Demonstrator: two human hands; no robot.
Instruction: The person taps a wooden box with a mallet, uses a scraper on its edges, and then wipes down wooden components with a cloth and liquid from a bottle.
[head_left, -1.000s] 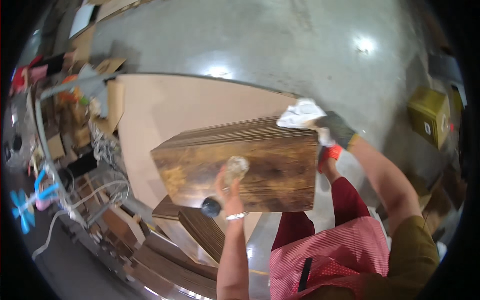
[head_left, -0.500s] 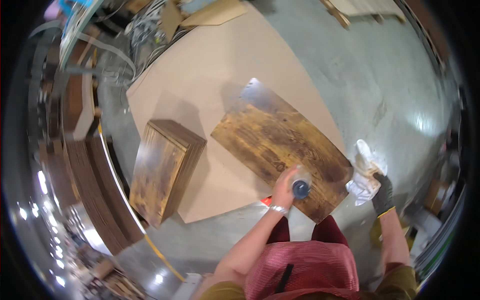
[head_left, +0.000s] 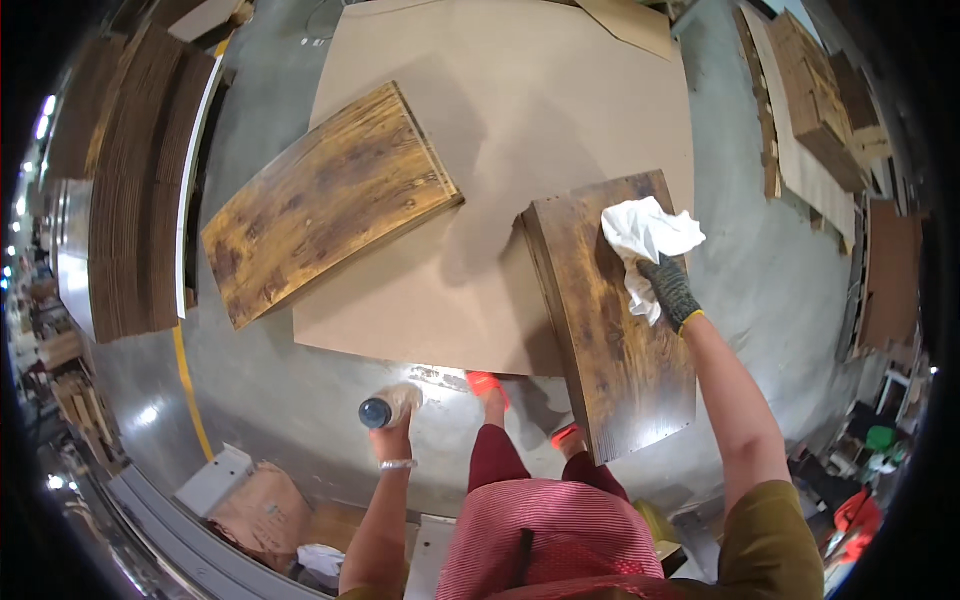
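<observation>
My bare left hand (head_left: 391,440) is wrapped round a clear bottle (head_left: 404,398) with a dark blue cap, held over the floor to the left of my legs. My right hand (head_left: 668,288), in a dark knit glove with a yellow cuff, grips a crumpled white cloth (head_left: 650,232). The cloth lies against the top of a stack of brown wood-grain boards (head_left: 622,370) at the right. A second stack of wood-grain boards (head_left: 330,205) sits farther left, set at an angle. No hand touches that one.
Both stacks rest on a large tan cardboard sheet (head_left: 420,320). Tall brown stacked panels (head_left: 135,230) stand at the left beside a yellow floor line (head_left: 190,390). A pallet with boards (head_left: 800,140) is at the far right. A cardboard box (head_left: 265,510) sits at lower left.
The view has turned. My left hand has moved the bottle left, away from over the boards. My right hand has brought the cloth from beside the boards onto their top.
</observation>
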